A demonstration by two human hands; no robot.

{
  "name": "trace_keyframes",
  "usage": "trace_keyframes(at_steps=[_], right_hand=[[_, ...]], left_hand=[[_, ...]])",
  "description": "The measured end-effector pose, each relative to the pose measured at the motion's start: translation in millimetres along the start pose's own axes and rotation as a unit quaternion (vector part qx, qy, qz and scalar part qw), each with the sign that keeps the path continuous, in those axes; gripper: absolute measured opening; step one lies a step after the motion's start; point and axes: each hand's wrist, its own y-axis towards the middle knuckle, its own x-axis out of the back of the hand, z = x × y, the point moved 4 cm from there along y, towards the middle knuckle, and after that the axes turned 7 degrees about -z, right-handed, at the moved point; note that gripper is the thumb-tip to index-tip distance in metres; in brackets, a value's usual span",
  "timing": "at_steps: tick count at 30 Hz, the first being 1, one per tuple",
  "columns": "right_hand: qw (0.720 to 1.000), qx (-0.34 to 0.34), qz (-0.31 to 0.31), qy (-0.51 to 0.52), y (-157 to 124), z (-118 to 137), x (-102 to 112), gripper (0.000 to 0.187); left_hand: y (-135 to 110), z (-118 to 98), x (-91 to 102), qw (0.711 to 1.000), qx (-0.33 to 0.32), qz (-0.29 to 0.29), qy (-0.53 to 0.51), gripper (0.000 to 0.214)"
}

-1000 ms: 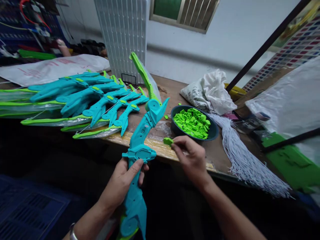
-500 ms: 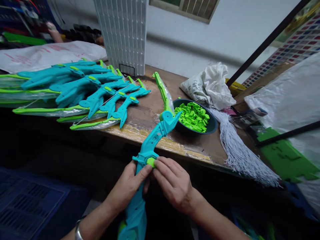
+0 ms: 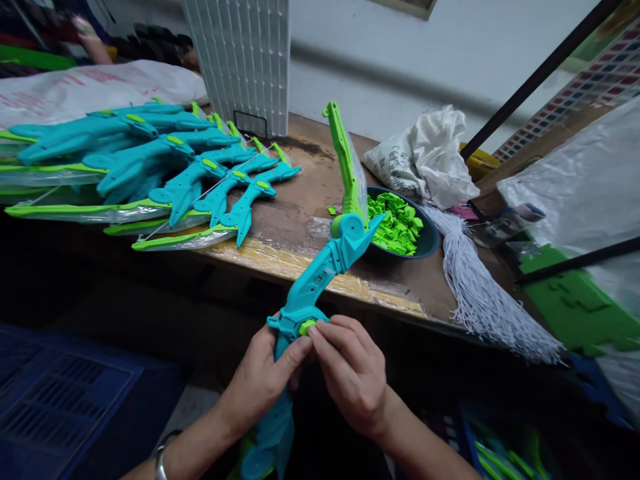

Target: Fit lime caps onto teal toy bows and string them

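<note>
My left hand (image 3: 265,377) is wrapped round the grip of a teal toy bow (image 3: 320,273), held out in front of the table's edge. Its green limb (image 3: 345,160) slants up over the table, partly sleeved in clear plastic. The fingers of my right hand (image 3: 350,370) pinch a small green plastic piece (image 3: 306,327) against the bow's middle section, with my left thumb beside it. A dark bowl (image 3: 425,241) full of the same green pieces (image 3: 397,220) stands on the wooden table (image 3: 300,200), just behind the bow's joint.
A pile of teal and green bows (image 3: 150,167) lies at the table's left. A white grid panel (image 3: 245,60) stands at the back. White cords (image 3: 480,293) and a crumpled white bag (image 3: 430,163) lie right of the bowl, then green flat parts (image 3: 575,307). Another person's hand (image 3: 90,43) shows far left.
My right hand carried a green piece from near the bowl to the bow's middle and now presses it there. The bow's upper limb has swung up and to the right.
</note>
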Motion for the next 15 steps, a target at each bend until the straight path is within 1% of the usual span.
trace_keyframes(at_steps=[4, 6, 7, 9, 10, 11, 12, 14, 15], right_hand=[[0.999, -0.006, -0.004, 0.037, -1, 1, 2, 0.027], [0.999, -0.030, -0.006, 0.043, 0, 1, 4, 0.025], [0.997, -0.062, -0.008, 0.046, 1, -1, 5, 0.025], [0.985, -0.163, -0.009, 0.059, 2, -9, 7, 0.032], [0.971, -0.225, 0.009, 0.077, 1, -14, 7, 0.040], [0.951, -0.284, 0.045, 0.110, 0, -20, 4, 0.045], [0.925, -0.334, 0.092, 0.155, -2, -24, 0, 0.047], [0.865, -0.398, 0.178, 0.248, -7, -28, -8, 0.040], [0.842, -0.414, 0.201, 0.282, -9, -29, -11, 0.038]], left_hand=[[0, 1, -1.9, 1.000, -0.006, 0.007, 0.001, 0.040], [0, 3, -2.6, 1.000, -0.001, 0.010, -0.010, 0.040], [0, 4, -2.6, 1.000, 0.001, 0.012, -0.015, 0.040], [-1, 6, -2.1, 1.000, 0.001, 0.020, -0.019, 0.039], [-2, 7, -1.3, 1.000, -0.001, 0.023, -0.016, 0.039], [-3, 7, -0.3, 1.000, -0.005, 0.027, -0.010, 0.038], [-4, 8, 1.0, 1.000, -0.010, 0.029, 0.001, 0.038], [-7, 11, 4.0, 0.999, -0.020, 0.027, 0.030, 0.037], [-8, 13, 5.2, 0.998, -0.026, 0.026, 0.045, 0.037]])
